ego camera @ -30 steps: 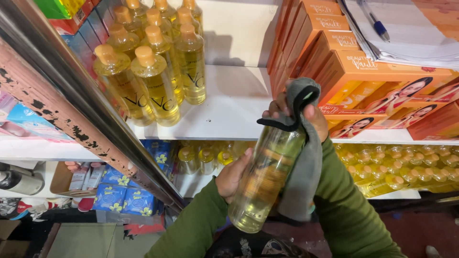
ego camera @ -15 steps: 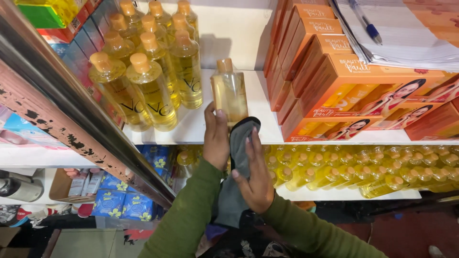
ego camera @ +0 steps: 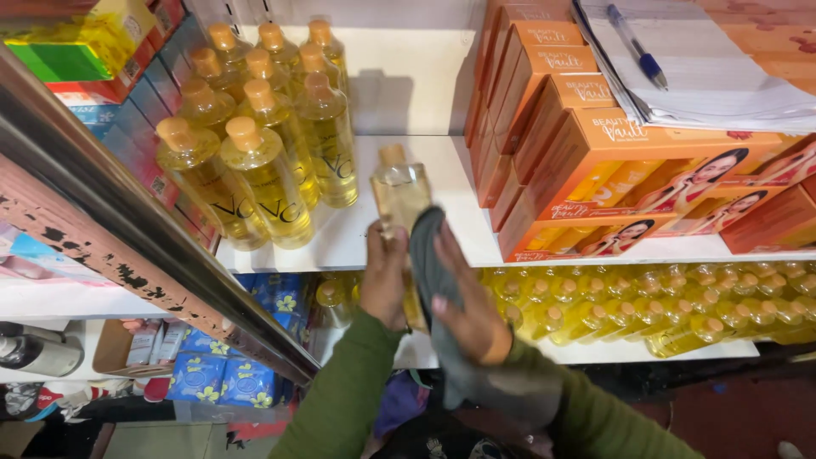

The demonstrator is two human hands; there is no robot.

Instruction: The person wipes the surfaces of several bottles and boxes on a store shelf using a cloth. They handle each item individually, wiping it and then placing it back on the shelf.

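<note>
Wiping a bottle at the shelf
Your left hand (ego camera: 384,276) clamps the bottle (ego camera: 401,200) steady; your right hand (ego camera: 466,306) presses the grey cloth (ego camera: 429,255) on it

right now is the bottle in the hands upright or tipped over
Upright. The clear bottle stands cap-up over the shelf edge, held by the left hand; the right hand presses a grey cloth against it.
</note>
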